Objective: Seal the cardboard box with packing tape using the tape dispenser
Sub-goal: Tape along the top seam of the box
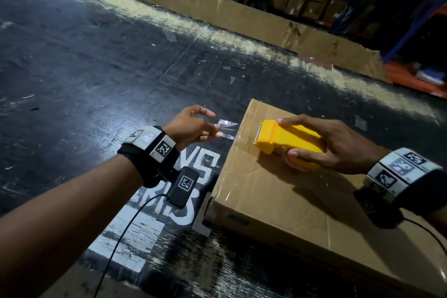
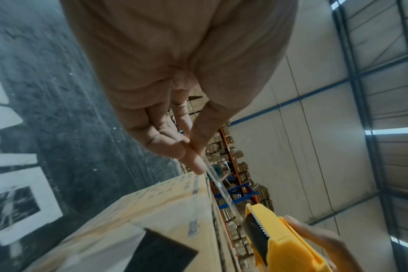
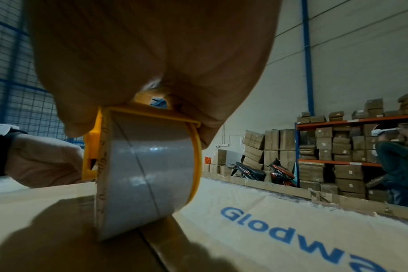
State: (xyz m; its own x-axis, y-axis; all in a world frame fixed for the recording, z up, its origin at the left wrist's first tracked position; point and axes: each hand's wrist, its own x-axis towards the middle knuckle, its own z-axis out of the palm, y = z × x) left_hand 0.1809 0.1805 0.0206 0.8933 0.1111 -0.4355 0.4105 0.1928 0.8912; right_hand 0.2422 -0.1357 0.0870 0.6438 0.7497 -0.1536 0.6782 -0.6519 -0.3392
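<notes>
Cardboard box [image 1: 302,191] lies flat on black table [image 1: 96,68]. Right hand [image 1: 331,143] clamped round yellow tape dispenser [image 1: 285,143] on box top; left hand [image 1: 193,126] pinches clear tape [image 1: 227,128] past box edge. Slack tape prob folds, sticks to itself w/ wrinkles.

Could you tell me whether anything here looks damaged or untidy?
Yes: the cardboard wall along the table's far edge is torn and jagged, and stray tape scraps are stuck to the scuffed black table. The cardboard box itself looks intact.
</notes>
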